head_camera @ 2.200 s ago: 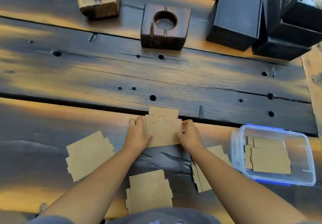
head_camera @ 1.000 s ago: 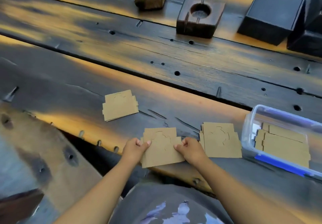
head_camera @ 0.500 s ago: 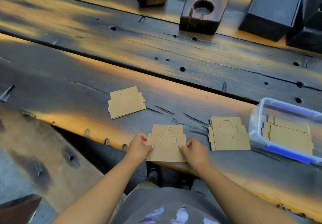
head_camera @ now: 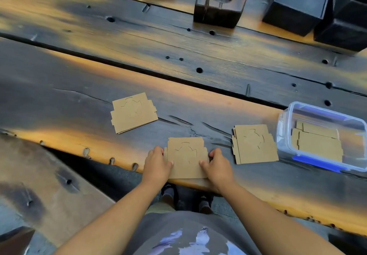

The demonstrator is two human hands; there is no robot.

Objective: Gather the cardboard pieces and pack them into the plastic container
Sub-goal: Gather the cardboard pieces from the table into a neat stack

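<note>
A stack of brown cardboard pieces [head_camera: 185, 156] lies at the table's near edge. My left hand [head_camera: 157, 163] grips its left side and my right hand [head_camera: 217, 165] grips its right side. A second cardboard stack [head_camera: 255, 143] lies just to the right, beside the clear plastic container [head_camera: 284, 123] with blue clips. Inside the container several cardboard pieces [head_camera: 317, 143] lie flat. A third stack [head_camera: 133, 112] rests further left and farther from me.
A dark wooden block with a round hole [head_camera: 220, 2] and black boxes [head_camera: 297, 2] stand at the far side of the plank table. A wooden bench [head_camera: 49, 185] sits below on the left. My feet show under the table edge.
The stack held in both hands was drawn from mid-table to the near edge, on top of the cardboard lying there. The view shifted right and closer.
</note>
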